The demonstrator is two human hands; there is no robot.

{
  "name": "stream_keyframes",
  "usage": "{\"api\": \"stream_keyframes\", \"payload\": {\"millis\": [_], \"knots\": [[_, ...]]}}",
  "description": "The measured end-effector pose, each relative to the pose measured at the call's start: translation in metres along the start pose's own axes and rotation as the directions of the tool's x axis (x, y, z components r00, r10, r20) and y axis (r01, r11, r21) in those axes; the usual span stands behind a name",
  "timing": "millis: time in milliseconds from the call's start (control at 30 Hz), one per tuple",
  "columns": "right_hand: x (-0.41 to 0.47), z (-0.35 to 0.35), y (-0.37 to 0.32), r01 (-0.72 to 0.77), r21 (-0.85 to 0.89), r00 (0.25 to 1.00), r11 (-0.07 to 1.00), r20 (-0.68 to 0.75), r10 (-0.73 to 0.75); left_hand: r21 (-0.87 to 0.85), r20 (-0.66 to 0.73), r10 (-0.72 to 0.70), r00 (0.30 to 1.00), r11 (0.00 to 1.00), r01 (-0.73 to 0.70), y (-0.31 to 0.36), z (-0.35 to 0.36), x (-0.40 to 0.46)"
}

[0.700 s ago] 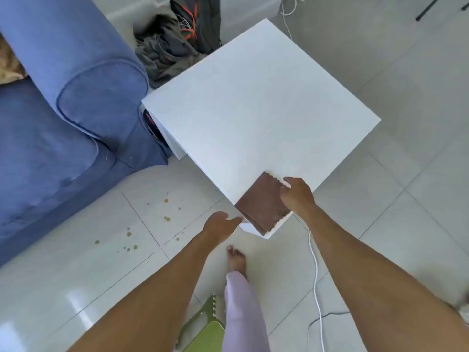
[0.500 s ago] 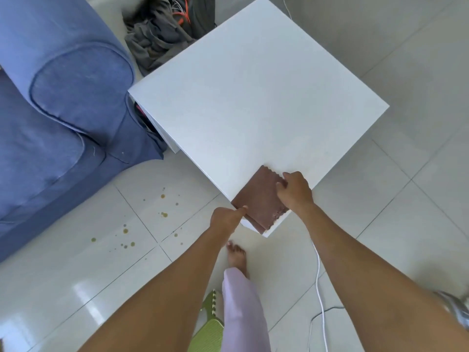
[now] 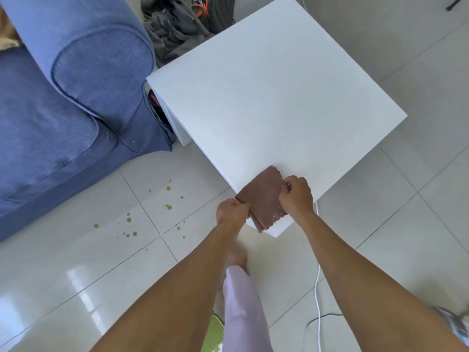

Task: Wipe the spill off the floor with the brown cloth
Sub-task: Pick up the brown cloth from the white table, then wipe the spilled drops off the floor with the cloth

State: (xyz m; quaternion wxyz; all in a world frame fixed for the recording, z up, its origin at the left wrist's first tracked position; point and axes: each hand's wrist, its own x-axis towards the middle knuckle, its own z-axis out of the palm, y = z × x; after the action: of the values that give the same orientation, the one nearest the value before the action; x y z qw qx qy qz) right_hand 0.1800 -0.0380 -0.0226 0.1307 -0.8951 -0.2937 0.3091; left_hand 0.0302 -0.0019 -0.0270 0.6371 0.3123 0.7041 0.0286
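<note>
The brown cloth, folded flat, lies on the near corner of the white table, partly over its edge. My left hand pinches the cloth's left edge. On the right edge my right hand is closed. The spill is a scatter of small yellow-brown drops on the pale floor tiles, to the left of the table and in front of the sofa. Both hands are well to the right of it.
A blue sofa fills the left side. Dark clothes are piled behind the table. A white cable trails on the floor at the right. My bare foot and a green stool are below the hands.
My left hand has closed in from open beside the cloth and now grips its left edge. My right hand has tightened on the right edge.
</note>
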Motion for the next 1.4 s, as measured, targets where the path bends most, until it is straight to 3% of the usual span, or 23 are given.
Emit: {"api": "stream_keyframes", "payload": {"millis": [367,600,800,1133,1300,1400], "knots": [[-0.053,0.112,-0.095,0.251,0.016,0.961,0.968,0.117,-0.251,-0.206,-0.196,-0.072,0.978,0.978,0.031,-0.061,-0.147,0.007],[-0.111,0.239,-0.132,0.365,0.007,0.892,0.931,0.284,-0.352,-0.392,-0.287,-0.191,0.939,0.917,0.067,-0.155,-0.25,0.024],[-0.129,0.357,-0.115,0.389,-0.031,0.854,0.921,0.387,-0.347,-0.401,-0.349,-0.246,0.904,0.911,0.093,-0.247,-0.293,0.091],[-0.074,0.518,-0.03,0.26,0.005,0.896,0.966,0.372,-0.243,-0.226,-0.409,-0.183,0.894,0.969,0.096,-0.351,-0.283,0.263],[-0.045,0.573,-0.004,0.24,0.047,0.902,0.97,0.359,-0.241,0.08,-0.449,-0.035,0.893,0.994,0.08,-0.375,-0.282,0.327],[-0.037,0.597,0.014,0.395,-0.035,0.892,0.918,0.252,-0.374,0.366,-0.522,0.169,0.836,0.93,0.041,-0.389,-0.294,0.356]]}}
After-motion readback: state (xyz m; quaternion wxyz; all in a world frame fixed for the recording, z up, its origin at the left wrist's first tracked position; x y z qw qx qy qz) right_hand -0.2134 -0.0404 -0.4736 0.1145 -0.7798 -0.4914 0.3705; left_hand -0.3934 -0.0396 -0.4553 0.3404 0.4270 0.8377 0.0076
